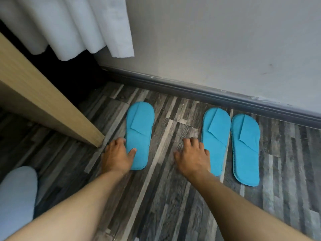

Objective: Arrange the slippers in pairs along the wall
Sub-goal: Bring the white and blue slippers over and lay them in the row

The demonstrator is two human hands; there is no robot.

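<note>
Three flat blue slippers lie on the striped wood floor, toes toward the wall. The left slipper (139, 134) lies alone near the wooden panel. My left hand (118, 156) rests on its heel end, thumb on top and fingers at its left edge. A middle slipper (216, 138) and a right slipper (245, 148) lie side by side as a pair. My right hand (192, 156) is spread on the floor, its fingers touching the middle slipper's left edge.
A grey baseboard (208, 94) runs along the white wall. A light wooden furniture panel (43, 105) stands at left, with white curtains (73, 26) hanging above. A pale grey-white slipper (17, 192) lies at the lower left. Bare floor shows between the blue slippers.
</note>
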